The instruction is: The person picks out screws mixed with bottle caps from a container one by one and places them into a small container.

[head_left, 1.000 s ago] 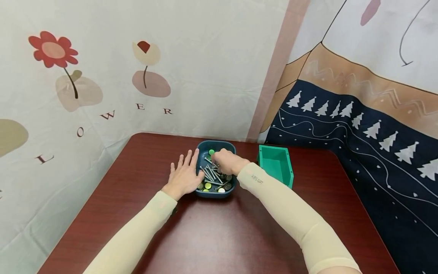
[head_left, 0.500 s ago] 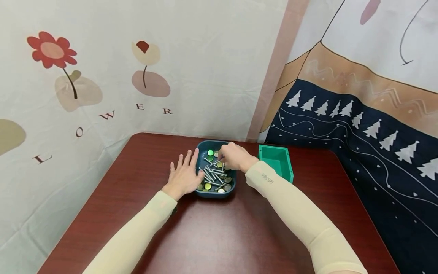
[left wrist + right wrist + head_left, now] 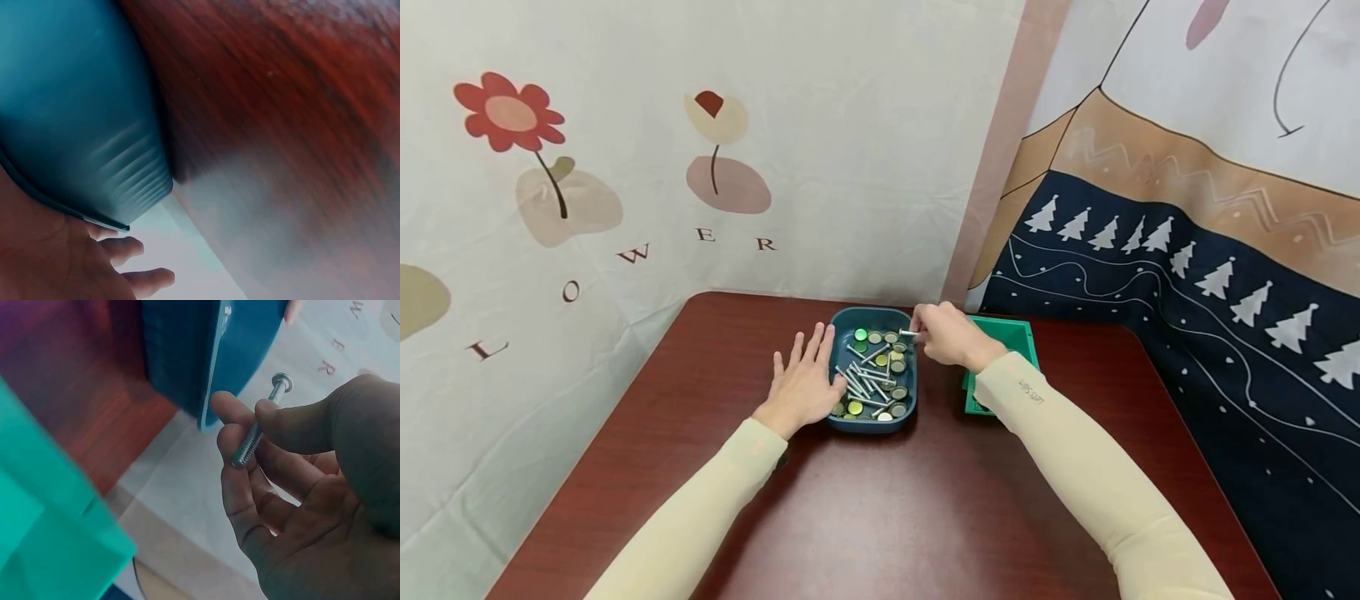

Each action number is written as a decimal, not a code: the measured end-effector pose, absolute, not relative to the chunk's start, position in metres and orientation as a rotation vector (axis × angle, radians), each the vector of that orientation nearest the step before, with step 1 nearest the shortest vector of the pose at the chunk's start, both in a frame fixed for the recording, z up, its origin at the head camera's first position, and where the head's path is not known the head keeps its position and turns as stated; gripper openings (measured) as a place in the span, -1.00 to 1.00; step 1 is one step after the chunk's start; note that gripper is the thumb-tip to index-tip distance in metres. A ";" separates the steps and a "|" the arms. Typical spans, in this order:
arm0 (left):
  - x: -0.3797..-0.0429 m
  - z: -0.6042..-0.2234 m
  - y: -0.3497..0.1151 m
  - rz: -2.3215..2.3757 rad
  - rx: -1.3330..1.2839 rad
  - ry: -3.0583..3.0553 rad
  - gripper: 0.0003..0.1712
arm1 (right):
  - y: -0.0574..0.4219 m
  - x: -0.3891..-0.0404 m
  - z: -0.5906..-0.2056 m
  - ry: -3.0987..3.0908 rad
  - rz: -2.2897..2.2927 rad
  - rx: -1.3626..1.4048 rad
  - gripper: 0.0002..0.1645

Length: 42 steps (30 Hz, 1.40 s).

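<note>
A dark blue tray [image 3: 871,427] on the table holds several silver bolts [image 3: 859,383] and round caps [image 3: 898,393], some green or yellow. My left hand [image 3: 801,387], fingers straight and spread, rests against the tray's left rim; the left wrist view shows its palm at that rim. Just past the right rim, my right hand [image 3: 953,335] pinches one bolt [image 3: 280,387] between thumb and fingers. In the right wrist view its round head points away and its threaded end sticks out toward the camera. The green box [image 3: 1011,333] is partly hidden behind the right hand and sleeve.
Both containers stand near the back edge of the reddish-brown table [image 3: 850,525], a narrow gap between them. Behind the table hangs a pale printed cloth [image 3: 865,167], with a dark tree-patterned part [image 3: 1120,283] at the right.
My right hand has come up out of the blue tray and moved right toward the green box, carrying a bolt. My left hand has stayed at the tray's rim.
</note>
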<state>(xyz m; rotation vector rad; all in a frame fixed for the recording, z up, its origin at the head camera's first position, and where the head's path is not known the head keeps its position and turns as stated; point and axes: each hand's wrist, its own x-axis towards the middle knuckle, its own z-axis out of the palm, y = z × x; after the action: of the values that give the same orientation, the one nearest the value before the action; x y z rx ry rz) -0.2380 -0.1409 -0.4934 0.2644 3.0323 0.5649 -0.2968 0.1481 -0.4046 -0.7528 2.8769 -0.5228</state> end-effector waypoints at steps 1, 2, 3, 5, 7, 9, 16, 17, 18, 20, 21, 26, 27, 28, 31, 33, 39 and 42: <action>-0.238 -0.493 -0.141 0.565 0.266 3.031 0.11 | 0.152 -0.296 -0.403 2.879 -0.541 -0.748 -0.78; -0.238 -0.493 -0.141 0.569 0.269 3.029 0.11 | 0.157 -0.297 -0.403 2.878 -0.562 -0.741 -0.80; -0.238 -0.493 -0.141 0.569 0.270 3.025 0.11 | 0.161 -0.296 -0.402 2.878 -0.580 -0.730 -0.82; -0.237 -0.493 -0.141 0.566 0.270 3.019 0.11 | 0.170 -0.296 -0.401 2.883 -0.609 -0.706 -0.84; -0.238 -0.493 -0.141 0.566 0.271 3.017 0.11 | 0.178 -0.297 -0.399 2.890 -0.635 -0.674 -0.85; -0.238 -0.493 -0.141 0.562 0.269 3.016 0.11 | 0.187 -0.297 -0.397 2.899 -0.645 -0.635 -0.83; -0.237 -0.493 -0.141 0.559 0.259 3.010 0.12 | 0.213 -0.296 -0.399 2.908 -0.654 -0.526 -0.75; -0.237 -0.493 -0.140 0.559 0.259 3.010 0.12 | 0.217 -0.297 -0.399 2.912 -0.654 -0.518 -0.73; -0.237 -0.494 -0.140 0.558 0.261 3.010 0.11 | 0.220 -0.297 -0.400 2.918 -0.649 -0.506 -0.71; -0.237 -0.494 -0.141 0.556 0.258 3.011 0.11 | 0.226 -0.298 -0.399 2.922 -0.635 -0.480 -0.64; -0.237 -0.494 -0.141 0.554 0.258 3.012 0.11 | 0.228 -0.299 -0.399 2.916 -0.628 -0.467 -0.59; -0.238 -0.494 -0.141 0.553 0.258 3.022 0.11 | 0.236 -0.303 -0.398 2.871 -0.586 -0.384 -0.46; -0.239 -0.494 -0.141 0.549 0.259 3.022 0.11 | 0.237 -0.304 -0.398 2.854 -0.580 -0.361 -0.45; -0.239 -0.494 -0.141 0.550 0.259 3.025 0.11 | 0.238 -0.305 -0.399 2.841 -0.574 -0.340 -0.45; -0.239 -0.494 -0.140 0.549 0.263 3.024 0.11 | 0.240 -0.308 -0.401 2.787 -0.558 -0.280 -0.41; -0.238 -0.494 -0.140 0.551 0.263 3.019 0.11 | 0.241 -0.310 -0.404 2.755 -0.554 -0.252 -0.40; -0.237 -0.492 -0.140 0.554 0.258 3.012 0.11 | 0.239 -0.317 -0.416 2.692 -0.560 -0.208 -0.33; -0.236 -0.491 -0.140 0.556 0.263 3.013 0.11 | 0.237 -0.318 -0.421 2.691 -0.576 -0.192 -0.34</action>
<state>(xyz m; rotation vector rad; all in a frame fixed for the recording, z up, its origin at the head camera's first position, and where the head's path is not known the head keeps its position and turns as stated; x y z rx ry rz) -0.2365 -0.1400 -0.4906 0.2627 3.0135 0.5565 -0.3182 0.2367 -0.4210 -0.1924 2.6906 -0.5757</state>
